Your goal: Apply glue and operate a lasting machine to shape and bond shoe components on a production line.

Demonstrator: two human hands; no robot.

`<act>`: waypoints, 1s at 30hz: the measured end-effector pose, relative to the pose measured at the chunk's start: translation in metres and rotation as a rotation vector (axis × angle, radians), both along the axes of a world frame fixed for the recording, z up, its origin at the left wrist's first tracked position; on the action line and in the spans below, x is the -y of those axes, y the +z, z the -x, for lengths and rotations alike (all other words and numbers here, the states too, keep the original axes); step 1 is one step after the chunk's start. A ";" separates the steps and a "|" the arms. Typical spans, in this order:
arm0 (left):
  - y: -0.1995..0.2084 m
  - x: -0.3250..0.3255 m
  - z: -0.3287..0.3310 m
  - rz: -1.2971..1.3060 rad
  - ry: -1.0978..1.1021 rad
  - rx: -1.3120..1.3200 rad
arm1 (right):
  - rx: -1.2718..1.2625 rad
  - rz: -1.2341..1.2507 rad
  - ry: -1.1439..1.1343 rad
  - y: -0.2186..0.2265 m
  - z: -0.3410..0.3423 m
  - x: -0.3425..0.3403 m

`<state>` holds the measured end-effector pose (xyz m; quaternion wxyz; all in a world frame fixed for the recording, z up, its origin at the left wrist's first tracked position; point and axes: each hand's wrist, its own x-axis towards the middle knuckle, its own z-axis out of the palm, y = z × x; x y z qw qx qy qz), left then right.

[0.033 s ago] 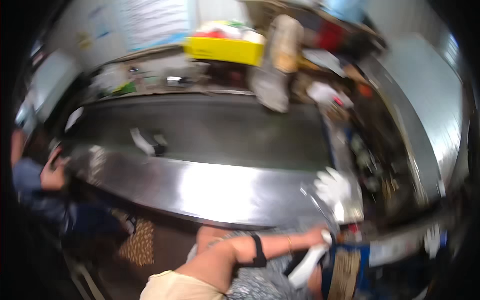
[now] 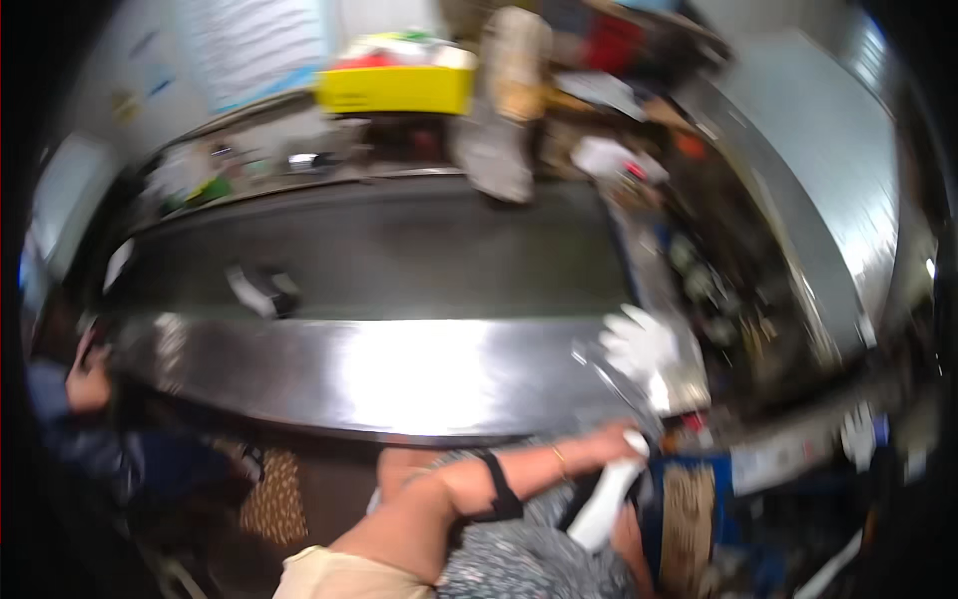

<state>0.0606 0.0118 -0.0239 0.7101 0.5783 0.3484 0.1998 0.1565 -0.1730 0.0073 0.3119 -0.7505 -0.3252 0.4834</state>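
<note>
A: What are you seeing from your end, biggest first?

B: I'm looking down on a long metal bench, its dark recessed surface stretching behind a shiny front strip. On the far side, a yellow box is standing with red, white and green bits crowding above its rim.

A: Any other containers?

B: Something blue and box-like is sitting at lower right. A brown slab is standing in it or against it; I'm not managing to tell which. At the bench's right end, clear plastic is lying by a white glove, and I can't tell whether the glove is resting inside or on top.

A: And the hands?

B: The left hand is gripping the upper end of a soft-looking white piece, its fingers pressing together around it. The piece is hanging at a slant in front of grey patterned fabric, near the bench's front right corner. The right hand is showing just beside the lower end.

A: What's giving you trouble?

B: Dark rim is swallowing much of a co-worker at far left. Blur is hiding the right fingers, so I can't tell whether they're pinching anything.
</note>
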 end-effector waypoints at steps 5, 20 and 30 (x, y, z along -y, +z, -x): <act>-0.009 0.005 0.031 0.652 0.235 0.377 | -0.302 -0.206 -0.191 -0.006 0.007 -0.024; 0.009 0.055 0.086 -0.460 0.196 -0.247 | 0.286 -0.452 -0.128 -0.027 0.070 -0.024; 0.022 -0.037 0.005 0.244 -0.063 -0.005 | -0.110 -0.341 -0.317 -0.013 -0.047 -0.114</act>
